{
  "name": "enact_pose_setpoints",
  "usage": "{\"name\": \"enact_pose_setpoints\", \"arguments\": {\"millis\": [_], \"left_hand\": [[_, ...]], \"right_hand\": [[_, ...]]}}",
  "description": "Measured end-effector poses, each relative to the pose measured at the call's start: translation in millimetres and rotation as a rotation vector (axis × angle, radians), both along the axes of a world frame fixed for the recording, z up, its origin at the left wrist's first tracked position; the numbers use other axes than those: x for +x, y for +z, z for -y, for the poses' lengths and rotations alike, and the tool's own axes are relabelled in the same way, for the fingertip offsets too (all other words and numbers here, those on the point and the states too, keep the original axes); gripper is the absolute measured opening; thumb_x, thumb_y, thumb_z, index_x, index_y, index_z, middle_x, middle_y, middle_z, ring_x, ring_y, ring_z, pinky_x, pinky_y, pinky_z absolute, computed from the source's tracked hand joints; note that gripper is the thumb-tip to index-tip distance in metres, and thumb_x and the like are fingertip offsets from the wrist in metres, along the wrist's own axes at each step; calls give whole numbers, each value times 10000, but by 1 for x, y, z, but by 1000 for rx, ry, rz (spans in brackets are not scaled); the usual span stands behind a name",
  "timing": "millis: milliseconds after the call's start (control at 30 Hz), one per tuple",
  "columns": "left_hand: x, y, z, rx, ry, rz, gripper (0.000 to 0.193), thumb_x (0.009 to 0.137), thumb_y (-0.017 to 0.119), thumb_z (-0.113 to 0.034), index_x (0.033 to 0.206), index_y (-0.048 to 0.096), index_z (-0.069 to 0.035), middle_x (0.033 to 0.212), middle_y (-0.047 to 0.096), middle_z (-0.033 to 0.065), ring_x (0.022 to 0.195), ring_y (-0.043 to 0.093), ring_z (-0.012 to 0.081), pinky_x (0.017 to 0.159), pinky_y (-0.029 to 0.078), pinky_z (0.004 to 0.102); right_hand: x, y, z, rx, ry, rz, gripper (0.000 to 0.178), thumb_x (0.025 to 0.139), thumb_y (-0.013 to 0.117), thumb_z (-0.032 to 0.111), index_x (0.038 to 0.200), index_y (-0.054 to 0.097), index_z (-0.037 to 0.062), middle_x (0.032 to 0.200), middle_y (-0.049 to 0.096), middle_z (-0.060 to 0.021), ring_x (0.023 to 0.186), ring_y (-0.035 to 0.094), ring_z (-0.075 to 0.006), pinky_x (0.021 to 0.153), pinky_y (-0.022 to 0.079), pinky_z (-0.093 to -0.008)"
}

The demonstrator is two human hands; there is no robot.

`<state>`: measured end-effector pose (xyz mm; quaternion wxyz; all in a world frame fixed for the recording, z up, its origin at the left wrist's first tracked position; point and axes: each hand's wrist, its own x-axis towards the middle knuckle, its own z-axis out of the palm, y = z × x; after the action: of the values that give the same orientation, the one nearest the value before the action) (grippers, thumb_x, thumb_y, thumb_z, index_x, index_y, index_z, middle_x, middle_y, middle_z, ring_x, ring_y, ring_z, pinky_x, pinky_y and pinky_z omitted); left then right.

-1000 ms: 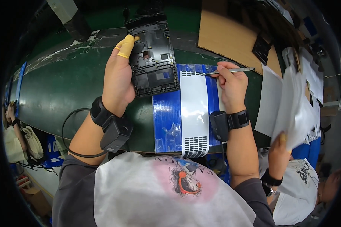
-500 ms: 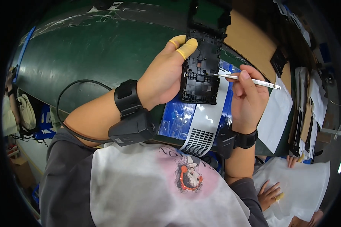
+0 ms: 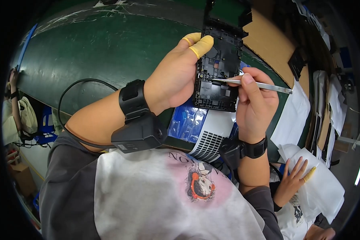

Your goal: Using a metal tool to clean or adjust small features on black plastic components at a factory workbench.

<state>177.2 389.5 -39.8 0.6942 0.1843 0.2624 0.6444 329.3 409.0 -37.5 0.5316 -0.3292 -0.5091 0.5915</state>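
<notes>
A black plastic housing (image 3: pixel 224 50) with moulded ribs and small openings is held up in front of me. My left hand (image 3: pixel 178 74) grips its left edge, with yellow finger cots on the thumb and a finger. Metal tweezers (image 3: pixel 264 85) lie pinched in my right hand (image 3: pixel 257 102), their tip touching or just over the lower middle of the housing. Whether the tip holds anything is too small to tell. Under the housing hangs a white sheet of black labels (image 3: pixel 209 146), resting partly on blue plastic packaging (image 3: pixel 187 122).
The green tabletop (image 3: pixel 108 52) stretches away to the left. Brown cardboard (image 3: pixel 270 38) lies at the right with another black part (image 3: pixel 297 64) on it. White paper (image 3: pixel 291 116) sits beside my right arm. A co-worker's hand (image 3: pixel 294 182) handles translucent sheets at lower right.
The tweezers' tip has shifted left over the housing, and my right hand moved left with it. The housing has moved slightly right. The co-worker's hand and sheets have moved.
</notes>
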Motion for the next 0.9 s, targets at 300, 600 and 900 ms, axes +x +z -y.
{"name": "enact_pose_setpoints", "arguments": {"millis": [300, 600, 900], "left_hand": [[0, 1, 0, 11, 15, -9, 176, 865, 462, -239, 987, 456, -112, 965, 508, 2, 879, 517, 116, 786, 438, 286], [-2, -5, 3, 73, -52, -193, 542, 673, 507, 70, 1160, 322, -80, 1018, 485, 83, 920, 511, 177, 797, 433, 295], [-14, 10, -4, 268, 32, -196, 677, 641, 525, 109, 1221, 221, -62, 1024, 467, 93, 900, 509, 159, 789, 444, 292]], "right_hand": [[0, -1, 0, 10, 0, 5, 182, 750, 594, 43, 902, 569, -53, 721, 587, -66, 559, 471, -58, 526, 350, -164], [1, -2, -1, 57, 3, 15, 170, 756, 580, 35, 900, 567, -55, 716, 589, -78, 545, 473, -63, 510, 352, -165], [49, -5, -50, -8, -264, -14, 148, 761, 549, 19, 877, 556, -73, 623, 546, -84, 487, 456, -79, 428, 310, -177]]}}
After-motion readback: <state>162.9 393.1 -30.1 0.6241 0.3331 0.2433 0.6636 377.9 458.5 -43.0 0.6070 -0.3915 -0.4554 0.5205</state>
